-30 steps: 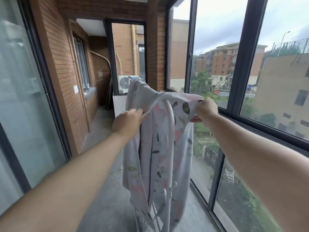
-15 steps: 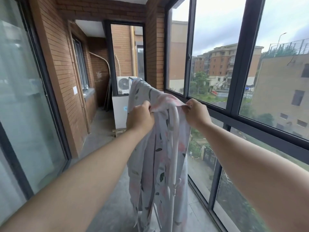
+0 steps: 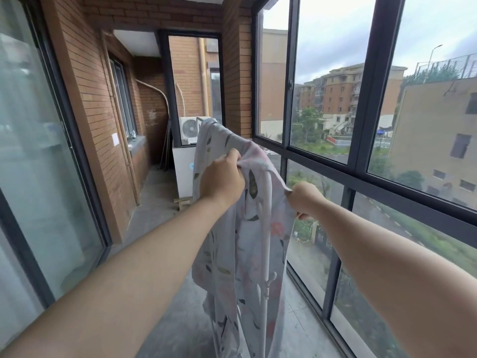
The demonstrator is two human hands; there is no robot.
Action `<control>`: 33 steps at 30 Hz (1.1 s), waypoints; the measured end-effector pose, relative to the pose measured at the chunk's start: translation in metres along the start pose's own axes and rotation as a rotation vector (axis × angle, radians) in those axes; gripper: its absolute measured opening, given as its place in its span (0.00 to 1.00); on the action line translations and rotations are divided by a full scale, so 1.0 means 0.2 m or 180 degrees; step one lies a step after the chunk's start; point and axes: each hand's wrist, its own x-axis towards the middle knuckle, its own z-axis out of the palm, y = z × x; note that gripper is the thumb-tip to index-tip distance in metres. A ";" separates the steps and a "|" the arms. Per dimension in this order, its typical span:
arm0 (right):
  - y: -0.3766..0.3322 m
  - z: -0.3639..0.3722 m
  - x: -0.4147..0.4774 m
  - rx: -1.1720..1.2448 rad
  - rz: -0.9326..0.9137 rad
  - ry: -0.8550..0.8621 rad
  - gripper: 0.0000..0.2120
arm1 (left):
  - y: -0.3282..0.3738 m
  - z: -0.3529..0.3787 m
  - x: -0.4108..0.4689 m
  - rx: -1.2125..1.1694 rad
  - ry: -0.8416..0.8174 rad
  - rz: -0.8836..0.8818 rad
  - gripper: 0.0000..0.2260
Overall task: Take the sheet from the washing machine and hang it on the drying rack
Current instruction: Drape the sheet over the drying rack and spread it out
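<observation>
Left grip (image 3: 222,180) and right grip (image 3: 304,200) are pinching the top edge of the sheet (image 3: 240,267), which is draping over the drying rack (image 3: 268,210) between them. I am seeing the window frame (image 3: 369,99) crowding close beside the right, with open floor (image 3: 160,202) stretching left.

No writing can be read anywhere in the head view.
A small white slip (image 3: 115,139) stuck on the brick wall (image 3: 95,99) is too small to show any letters. A round blue mark (image 3: 191,165) on the front of the white appliance (image 3: 182,177) at the far end is blurred beyond reading. Outside, past the window frame (image 3: 289,73), a red banner (image 3: 338,139) at street level shows no characters that can be made out.
</observation>
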 end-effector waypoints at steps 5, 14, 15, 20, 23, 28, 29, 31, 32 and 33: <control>-0.09 -0.09 0.01 0.0707 -0.0475 0.0975 0.13 | -0.10 0.05 -0.09 0.0215 -0.0461 -0.0210 0.00; -0.12 -0.10 -0.01 0.0857 -0.0596 0.0455 0.09 | -0.02 0.02 -0.07 0.0160 -0.0329 -0.0078 0.06; -0.11 -0.09 -0.02 0.0790 -0.0612 0.0327 0.06 | -0.01 0.02 -0.07 0.0140 -0.0279 0.0008 0.07; -0.11 -0.14 -0.05 0.0974 -0.0785 -0.0406 0.13 | 0.02 0.00 -0.04 -0.0027 -0.0237 0.0294 0.05; -0.15 -0.21 -0.05 0.1835 -0.0825 -0.0483 0.18 | 0.00 -0.01 -0.02 -0.0116 -0.0405 0.0359 0.09; -0.28 -0.28 -0.10 0.2103 -0.1275 -0.0048 0.15 | -0.03 -0.03 0.00 -0.0249 -0.0500 0.0412 0.11; -0.30 -0.29 -0.11 0.2133 -0.1324 0.0118 0.14 | -0.04 -0.04 0.01 -0.0277 -0.0476 0.0450 0.11; -0.33 -0.30 -0.11 0.2099 -0.1356 0.0334 0.14 | -0.05 -0.05 0.01 -0.0309 -0.0486 0.0509 0.10; -0.35 -0.30 -0.12 0.2042 -0.1380 0.0421 0.14 | -0.06 -0.05 0.02 -0.0325 -0.0482 0.0535 0.10; -0.35 -0.29 -0.12 0.1963 -0.1416 0.0543 0.13 | -0.07 -0.05 0.02 -0.0324 -0.0469 0.0562 0.10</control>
